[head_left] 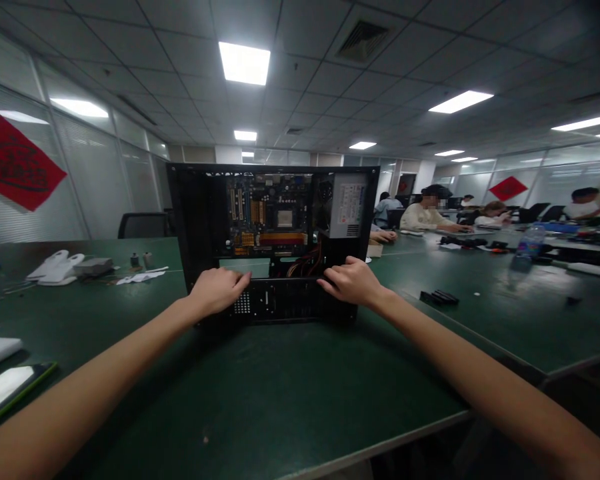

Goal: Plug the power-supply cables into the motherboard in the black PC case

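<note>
A black computer case [293, 300] stands on the green table with its open side toward me. Inside it I see a motherboard [250, 203], a power supply [349, 207] at upper right and a bundle of cables [305, 263] lower down. My left hand [219, 288] is closed over the edge of the case's front lower panel, on the left. Farther right, my right hand [353, 280] grips the same edge, fingers curled over it. The fingertips of both hands are partly hidden behind the panel.
On the green table [280, 393] lie a white object [57, 267] and a grey block [94, 267] at left, and a phone-like device [10, 390] nearer me. Black parts [439, 298] and a plastic bottle [530, 243] are at right. Several people sit beyond.
</note>
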Available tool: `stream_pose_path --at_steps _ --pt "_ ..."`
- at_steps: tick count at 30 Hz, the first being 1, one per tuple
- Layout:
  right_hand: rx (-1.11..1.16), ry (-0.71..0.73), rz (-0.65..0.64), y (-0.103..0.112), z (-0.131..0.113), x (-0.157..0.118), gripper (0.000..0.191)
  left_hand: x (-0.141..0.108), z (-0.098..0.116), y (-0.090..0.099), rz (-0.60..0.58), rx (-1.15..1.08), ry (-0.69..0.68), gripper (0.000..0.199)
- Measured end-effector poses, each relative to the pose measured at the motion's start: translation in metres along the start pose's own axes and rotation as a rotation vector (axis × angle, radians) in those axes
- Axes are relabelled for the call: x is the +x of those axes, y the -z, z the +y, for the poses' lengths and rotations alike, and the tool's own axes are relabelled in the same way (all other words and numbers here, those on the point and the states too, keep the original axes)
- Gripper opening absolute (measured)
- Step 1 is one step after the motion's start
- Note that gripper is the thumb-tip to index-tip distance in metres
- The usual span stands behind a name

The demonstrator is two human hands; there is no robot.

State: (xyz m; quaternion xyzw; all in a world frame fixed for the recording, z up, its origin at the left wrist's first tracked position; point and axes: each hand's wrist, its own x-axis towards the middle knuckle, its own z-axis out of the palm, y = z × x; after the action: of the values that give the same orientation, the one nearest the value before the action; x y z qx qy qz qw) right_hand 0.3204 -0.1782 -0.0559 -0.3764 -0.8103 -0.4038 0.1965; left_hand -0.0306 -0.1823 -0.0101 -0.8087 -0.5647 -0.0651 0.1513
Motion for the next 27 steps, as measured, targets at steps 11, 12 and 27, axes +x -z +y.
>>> stream_pose_path --at_steps 11,12,27 --pt "0.403 -0.294 -0.499 0.04 -0.049 0.123 0.063 0.046 -0.012 0.068 -0.271 -0.14 -0.258 0.056" --pt "0.424 -0.256 -0.584 0.037 -0.051 0.134 0.061 0.052 -0.012 0.073 -0.274 -0.136 -0.261 0.054" --pt "1.041 -0.304 -0.175 0.017 -0.016 0.173 0.016 0.071 -0.023 0.059 -0.084 -0.381 -0.47 0.052"
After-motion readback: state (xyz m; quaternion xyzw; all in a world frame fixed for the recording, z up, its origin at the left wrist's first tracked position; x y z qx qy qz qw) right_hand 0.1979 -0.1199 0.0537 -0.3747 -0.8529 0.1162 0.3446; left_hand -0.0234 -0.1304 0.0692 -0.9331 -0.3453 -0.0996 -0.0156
